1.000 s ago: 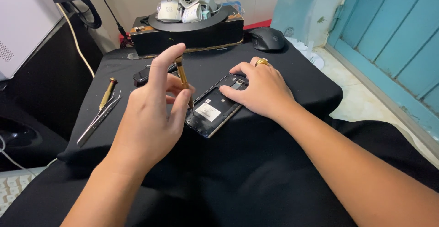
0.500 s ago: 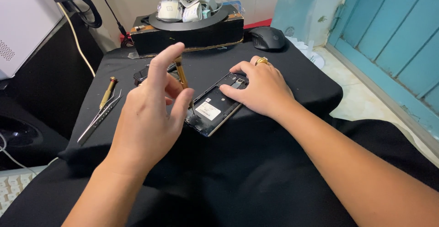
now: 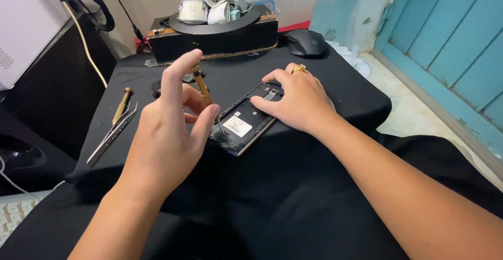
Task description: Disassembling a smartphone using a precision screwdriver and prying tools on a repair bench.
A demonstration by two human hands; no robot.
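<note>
An opened smartphone (image 3: 242, 125) with its back cover off lies on a black cloth. My left hand (image 3: 166, 129) holds a small gold screwdriver (image 3: 201, 86) upright, index finger on its top, tip down at the phone's left edge. My right hand (image 3: 298, 100), wearing a gold ring, rests flat on the phone's upper right end, fingers pressing it down.
A second gold screwdriver (image 3: 121, 105) and metal tweezers (image 3: 111, 134) lie to the left on the cloth. A black box with a round tray (image 3: 215, 26) of small parts stands behind, with a black mouse (image 3: 306, 42) at right. A monitor base and cables are at the back left.
The left hand has shifted slightly, with the screwdriver turning a little between the fingers. The right hand stays on the phone.
</note>
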